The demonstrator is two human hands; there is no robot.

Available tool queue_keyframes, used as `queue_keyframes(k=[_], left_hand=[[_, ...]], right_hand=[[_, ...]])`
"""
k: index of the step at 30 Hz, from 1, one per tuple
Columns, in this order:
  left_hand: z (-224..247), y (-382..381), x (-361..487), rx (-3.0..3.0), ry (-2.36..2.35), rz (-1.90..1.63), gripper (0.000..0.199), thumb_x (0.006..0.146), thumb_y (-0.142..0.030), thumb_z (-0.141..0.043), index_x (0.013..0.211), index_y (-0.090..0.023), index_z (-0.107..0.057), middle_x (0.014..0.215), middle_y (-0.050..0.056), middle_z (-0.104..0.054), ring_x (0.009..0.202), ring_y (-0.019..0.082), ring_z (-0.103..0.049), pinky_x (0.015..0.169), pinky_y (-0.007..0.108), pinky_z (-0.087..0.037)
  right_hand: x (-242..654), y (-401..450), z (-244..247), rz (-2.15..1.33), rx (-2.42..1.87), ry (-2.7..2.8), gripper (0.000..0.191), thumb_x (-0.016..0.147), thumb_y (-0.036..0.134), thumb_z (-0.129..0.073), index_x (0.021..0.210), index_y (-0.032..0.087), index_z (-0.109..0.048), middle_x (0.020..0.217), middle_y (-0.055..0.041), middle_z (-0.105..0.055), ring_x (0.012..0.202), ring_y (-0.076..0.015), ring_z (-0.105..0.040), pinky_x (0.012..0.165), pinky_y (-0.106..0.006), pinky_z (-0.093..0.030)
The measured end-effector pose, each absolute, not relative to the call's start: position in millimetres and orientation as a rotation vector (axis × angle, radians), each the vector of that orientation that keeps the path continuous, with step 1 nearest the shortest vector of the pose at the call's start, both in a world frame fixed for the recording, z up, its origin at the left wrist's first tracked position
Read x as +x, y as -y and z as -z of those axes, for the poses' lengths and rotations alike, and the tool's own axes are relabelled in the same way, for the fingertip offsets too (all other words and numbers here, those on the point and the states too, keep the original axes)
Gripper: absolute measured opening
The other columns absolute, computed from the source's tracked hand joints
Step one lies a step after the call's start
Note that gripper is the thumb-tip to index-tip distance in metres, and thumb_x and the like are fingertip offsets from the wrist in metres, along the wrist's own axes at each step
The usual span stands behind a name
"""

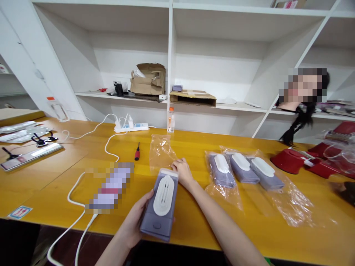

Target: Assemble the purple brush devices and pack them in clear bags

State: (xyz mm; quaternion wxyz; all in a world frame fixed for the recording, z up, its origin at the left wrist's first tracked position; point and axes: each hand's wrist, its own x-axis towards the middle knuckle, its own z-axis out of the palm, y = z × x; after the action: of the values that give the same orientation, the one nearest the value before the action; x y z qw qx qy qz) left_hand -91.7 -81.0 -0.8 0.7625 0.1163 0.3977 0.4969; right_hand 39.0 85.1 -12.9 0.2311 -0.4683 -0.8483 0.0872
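My left hand (pixel 137 218) is wrapped round a purple-grey box-shaped device (pixel 151 218), holding it tilted above the table's front edge. A white oval panel with two dark slots is set in its upward face, and a small oval mark sits lower down. Just beyond the device's far end, my right hand (pixel 182 171) has its fingers curled on the near edge of a clear plastic bag (pixel 161 149) lying on the table. To the right lie three similar purple-grey devices with white oval panels, the nearest being a bagged device (pixel 223 171).
A blurred-out phone (pixel 112 188) with a white cable lies left, near a red screwdriver (pixel 137 153). A power strip (pixel 131 127) and a clear bottle (pixel 171 122) stand at the back. Red items (pixel 288 160) and a mannequin head (pixel 302 88) are at right.
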Motion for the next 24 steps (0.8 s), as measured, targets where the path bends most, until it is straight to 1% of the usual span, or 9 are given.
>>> queue_keyframes(k=[4,7,9,14,17,20,24], left_hand=[[1,72,-92,0.259,-0.843,-1.075,0.050,0.074,-0.039,-0.057,0.115,-0.011,-0.053,0.093,0.015,-0.068,0.089,0.034,-0.063,0.080,0.052,-0.046],[2,70,-93,0.258,-0.837,-1.076,0.049,0.075,-0.039,-0.056,0.116,-0.013,-0.052,0.098,0.015,-0.067,0.094,0.033,-0.061,0.080,0.052,-0.046],[3,69,-93,0.276,-0.846,-1.066,0.049,0.075,-0.040,-0.056,0.116,-0.013,-0.052,0.097,0.015,-0.067,0.092,0.033,-0.062,0.079,0.052,-0.046],[3,68,-91,0.368,-0.910,-1.001,0.050,0.074,-0.045,-0.055,0.108,-0.008,-0.055,0.078,0.014,-0.069,0.069,0.030,-0.065,0.074,0.052,-0.047],[0,67,-91,0.409,-0.924,-0.996,0.043,0.074,-0.044,-0.055,0.098,-0.008,-0.058,0.073,0.012,-0.069,0.063,0.028,-0.065,0.073,0.051,-0.048],[-3,64,-94,0.427,-0.954,-1.025,0.040,0.074,-0.042,-0.057,0.096,-0.009,-0.057,0.079,0.013,-0.069,0.069,0.029,-0.065,0.073,0.052,-0.048],[-4,55,-98,0.440,-0.958,-1.065,0.045,0.073,-0.040,-0.058,0.108,-0.011,-0.053,0.089,0.014,-0.069,0.080,0.031,-0.064,0.075,0.055,-0.047]], right_hand=[[52,-88,14,-0.312,-1.317,2.121,0.011,0.073,0.014,-0.052,0.068,0.018,-0.062,0.077,-0.0036,-0.061,0.076,-0.0150,-0.053,0.072,-0.026,-0.039],[60,-87,12,-0.395,-1.293,2.010,0.007,0.071,0.018,-0.055,0.068,0.017,-0.061,0.070,-0.0014,-0.061,0.064,-0.0128,-0.054,0.063,-0.023,-0.040],[63,-82,8,-0.434,-1.255,1.966,0.008,0.072,0.021,-0.056,0.068,0.017,-0.062,0.067,-0.0006,-0.061,0.060,-0.0122,-0.053,0.060,-0.023,-0.040],[67,-68,-2,-0.453,-1.135,1.919,0.010,0.073,0.020,-0.056,0.067,0.019,-0.063,0.067,-0.0009,-0.061,0.066,-0.0141,-0.053,0.064,-0.025,-0.040],[71,-62,-7,-0.456,-1.072,1.909,0.012,0.076,0.022,-0.055,0.068,0.020,-0.064,0.067,-0.0011,-0.060,0.066,-0.0144,-0.054,0.065,-0.025,-0.041],[77,-57,-11,-0.452,-1.002,1.921,0.013,0.078,0.023,-0.054,0.070,0.020,-0.064,0.070,-0.0013,-0.060,0.070,-0.0144,-0.055,0.068,-0.025,-0.041],[83,-52,-13,-0.383,-0.844,1.957,0.015,0.082,0.022,-0.051,0.074,0.021,-0.064,0.074,-0.0021,-0.060,0.076,-0.0153,-0.054,0.072,-0.027,-0.041]])
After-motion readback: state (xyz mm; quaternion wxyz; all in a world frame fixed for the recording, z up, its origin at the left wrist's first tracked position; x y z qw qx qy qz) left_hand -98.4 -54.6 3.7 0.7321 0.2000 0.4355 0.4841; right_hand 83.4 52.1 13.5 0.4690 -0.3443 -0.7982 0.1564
